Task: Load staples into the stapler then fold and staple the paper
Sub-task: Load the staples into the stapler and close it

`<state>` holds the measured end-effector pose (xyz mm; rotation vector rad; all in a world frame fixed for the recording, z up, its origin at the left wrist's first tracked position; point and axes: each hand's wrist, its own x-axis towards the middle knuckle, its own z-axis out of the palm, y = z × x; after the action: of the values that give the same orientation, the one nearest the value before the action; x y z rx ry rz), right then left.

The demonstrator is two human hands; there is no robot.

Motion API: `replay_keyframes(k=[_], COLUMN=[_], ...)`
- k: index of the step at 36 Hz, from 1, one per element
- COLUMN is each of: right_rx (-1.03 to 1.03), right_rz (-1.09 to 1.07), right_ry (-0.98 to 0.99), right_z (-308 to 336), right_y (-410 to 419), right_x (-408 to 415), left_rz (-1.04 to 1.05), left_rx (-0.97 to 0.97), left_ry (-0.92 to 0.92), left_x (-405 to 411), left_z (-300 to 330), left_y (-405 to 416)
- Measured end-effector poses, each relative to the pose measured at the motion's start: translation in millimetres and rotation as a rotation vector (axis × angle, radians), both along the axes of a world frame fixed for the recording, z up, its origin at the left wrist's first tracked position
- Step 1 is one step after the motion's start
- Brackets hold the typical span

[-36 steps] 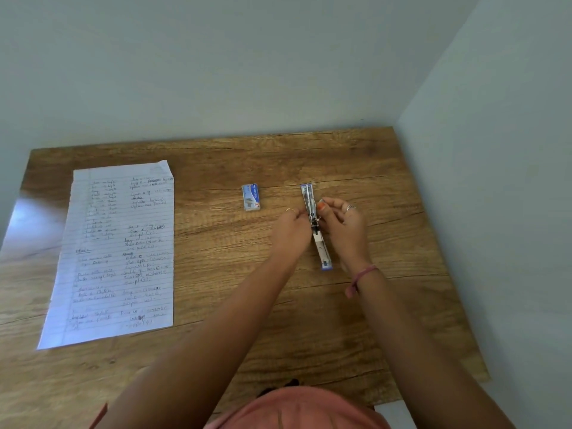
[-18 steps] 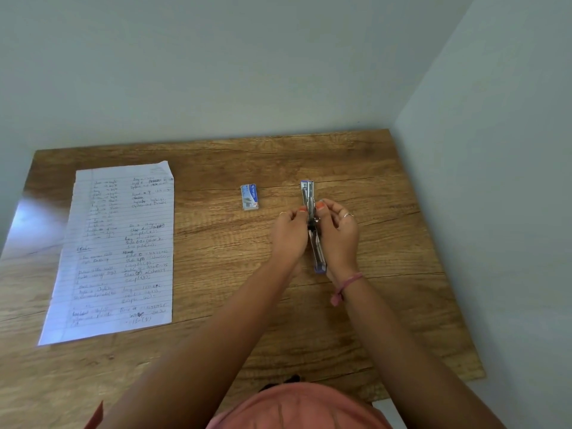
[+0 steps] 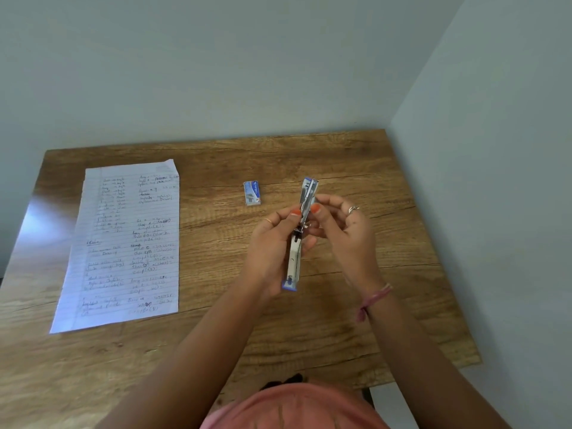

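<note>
A small metal stapler with blue ends (image 3: pixel 294 261) is swung open into one long line, its far end pointing away from me. My left hand (image 3: pixel 274 249) cradles its near half from the left and below. The thumb and fingers of my right hand (image 3: pixel 343 230) pinch its far half near the hinge. A small blue staple box (image 3: pixel 252 192) lies on the table, up and left of the hands. A handwritten lined paper sheet (image 3: pixel 123 246) lies flat on the left side of the table, apart from both hands.
The wooden table (image 3: pixel 340 320) stands in a corner, with a wall behind and another wall along its right edge. Its front edge runs just before my body.
Both hands have lifted the opened stapler off the table and drawn it slightly toward me. The paper and the staple box have not moved.
</note>
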<state>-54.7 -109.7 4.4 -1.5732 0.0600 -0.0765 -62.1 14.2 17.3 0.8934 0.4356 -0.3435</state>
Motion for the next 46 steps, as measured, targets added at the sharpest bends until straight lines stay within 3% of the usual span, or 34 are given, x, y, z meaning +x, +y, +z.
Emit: replay_keyframes(k=[9,16,46], right_rx=[-0.336,-0.517,-0.710], right_rz=[0.034,0.058,0.043], right_ry=[-0.125,-0.234,-0.094], right_z=[19.6,24.9,41.7], right_y=[4.9,8.9,15.9], right_x=[-27.7,-40.9,-61.0], left_rz=[0.079,0.122,0.111], left_rx=[-0.171,-0.181,-0.177], left_ry=[0.026,0.072,0.069], left_x=[-31.3,-47.6,-72.3], left_z=[13.9,17.2,14.8], left_y=[2.7,3.7,10.0])
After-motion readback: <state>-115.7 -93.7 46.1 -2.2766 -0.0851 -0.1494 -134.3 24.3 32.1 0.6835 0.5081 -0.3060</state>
